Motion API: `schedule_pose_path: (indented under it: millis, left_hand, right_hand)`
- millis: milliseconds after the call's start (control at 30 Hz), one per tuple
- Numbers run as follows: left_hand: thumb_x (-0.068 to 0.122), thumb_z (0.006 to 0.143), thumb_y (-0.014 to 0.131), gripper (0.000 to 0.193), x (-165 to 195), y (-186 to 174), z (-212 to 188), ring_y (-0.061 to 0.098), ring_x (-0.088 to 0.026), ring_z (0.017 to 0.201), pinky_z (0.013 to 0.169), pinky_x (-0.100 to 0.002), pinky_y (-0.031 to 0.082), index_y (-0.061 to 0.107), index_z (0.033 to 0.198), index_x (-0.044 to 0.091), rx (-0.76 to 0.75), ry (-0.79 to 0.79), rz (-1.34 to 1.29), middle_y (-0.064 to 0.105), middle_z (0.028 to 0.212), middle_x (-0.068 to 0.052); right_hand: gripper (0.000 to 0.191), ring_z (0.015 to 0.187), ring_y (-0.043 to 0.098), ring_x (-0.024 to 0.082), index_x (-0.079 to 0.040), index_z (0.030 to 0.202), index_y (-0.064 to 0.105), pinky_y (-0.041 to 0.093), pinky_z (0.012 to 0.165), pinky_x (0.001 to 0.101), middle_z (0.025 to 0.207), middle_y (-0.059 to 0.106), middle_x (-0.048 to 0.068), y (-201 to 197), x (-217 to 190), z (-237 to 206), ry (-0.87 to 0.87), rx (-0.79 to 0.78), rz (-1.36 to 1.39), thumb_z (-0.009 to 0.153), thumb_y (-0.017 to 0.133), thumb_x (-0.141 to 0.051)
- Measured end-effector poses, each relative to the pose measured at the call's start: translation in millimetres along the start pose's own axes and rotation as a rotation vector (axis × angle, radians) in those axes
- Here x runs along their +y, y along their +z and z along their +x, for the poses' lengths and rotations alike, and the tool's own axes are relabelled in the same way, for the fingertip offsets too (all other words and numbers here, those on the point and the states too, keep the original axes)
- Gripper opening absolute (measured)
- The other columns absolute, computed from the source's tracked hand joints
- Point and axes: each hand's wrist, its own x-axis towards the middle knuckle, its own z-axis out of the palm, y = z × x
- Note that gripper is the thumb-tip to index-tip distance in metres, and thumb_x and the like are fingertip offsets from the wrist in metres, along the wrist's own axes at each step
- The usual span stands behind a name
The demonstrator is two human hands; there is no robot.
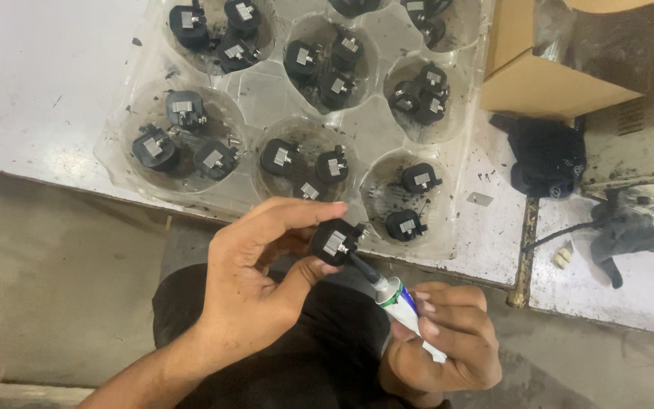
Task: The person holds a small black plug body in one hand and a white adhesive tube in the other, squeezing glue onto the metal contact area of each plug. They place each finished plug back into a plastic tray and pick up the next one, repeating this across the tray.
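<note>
Right hand [448, 337] fingers clamped on white tube [410, 314], left hand [259, 280] fingers pinching black part [334, 241], brown carton [562, 60] upper right.

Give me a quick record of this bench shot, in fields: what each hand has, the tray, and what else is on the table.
Left hand: pinches a small black round part with a metal tab, between thumb and fingers.
Right hand: grips a small tube; its black nozzle touches the part.
Tray: clear plastic, round wells holding two or three like black parts each.
Table: white, speckled with black marks.
Also there: cardboard box, black cloth.
</note>
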Motion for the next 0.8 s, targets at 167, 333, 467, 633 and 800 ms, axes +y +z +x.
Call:
schedule_pose_path:
  millis: [167, 333, 467, 633, 800]
  left_hand:
    - [-0.021, 0.083, 0.065, 0.05, 0.3, -3.0, -0.9, 0.071, -0.014, 0.102, 0.089, -0.026, 0.065, 0.07, 0.127, 0.004, -0.05, -0.06, -0.033, 0.066, 0.117, -0.007]
    - [-0.019, 0.083, 0.068, 0.052, -0.6, -5.4, -0.9, 0.07, -0.012, 0.101, 0.09, -0.026, 0.064, 0.071, 0.128, 0.007, -0.079, -0.115, -0.045, 0.067, 0.115, -0.005]
    - [-0.018, 0.083, 0.069, 0.051, -1.1, -6.1, -1.1, 0.071, -0.012, 0.101, 0.089, -0.026, 0.063, 0.071, 0.128, 0.008, -0.084, -0.14, -0.048, 0.068, 0.115, -0.004]
    - [-0.018, 0.083, 0.068, 0.052, -2.2, -6.9, -0.2, 0.071, -0.012, 0.102, 0.09, -0.027, 0.065, 0.071, 0.127, 0.008, -0.08, -0.153, -0.055, 0.068, 0.114, -0.004]
    - [-0.02, 0.083, 0.066, 0.052, -3.9, -7.6, -2.1, 0.069, -0.013, 0.102, 0.089, -0.028, 0.068, 0.07, 0.128, 0.007, -0.061, -0.141, -0.071, 0.067, 0.116, -0.005]
  right_hand:
    - [0.021, 0.07, 0.066, 0.02, -0.003, 0.09, 0.062, 0.064, 0.059, 0.0318, 0.081, 0.063, 0.009, -0.5, -1.4, 8.6, 0.003, -0.052, -0.05, 0.076, 0.073, 0.008]
    - [0.027, 0.075, 0.063, 0.02, -0.004, 0.091, 0.062, 0.065, 0.062, 0.0334, 0.081, 0.063, 0.009, -7.0, 0.1, 17.6, 0.011, -0.157, 0.025, 0.069, 0.071, 0.009]
    - [0.028, 0.075, 0.064, 0.02, -0.004, 0.091, 0.063, 0.065, 0.063, 0.0331, 0.082, 0.064, 0.01, -8.9, 2.2, 16.3, 0.001, -0.159, 0.048, 0.068, 0.072, 0.01]
    - [0.027, 0.072, 0.065, 0.02, -0.004, 0.09, 0.063, 0.065, 0.06, 0.0325, 0.081, 0.064, 0.009, -9.4, 4.2, 13.3, -0.012, -0.15, 0.045, 0.068, 0.073, 0.01]
    - [0.025, 0.073, 0.065, 0.02, -0.004, 0.089, 0.063, 0.064, 0.059, 0.0308, 0.08, 0.063, 0.009, -6.7, 4.7, 11.6, -0.033, -0.124, 0.034, 0.07, 0.073, 0.008]
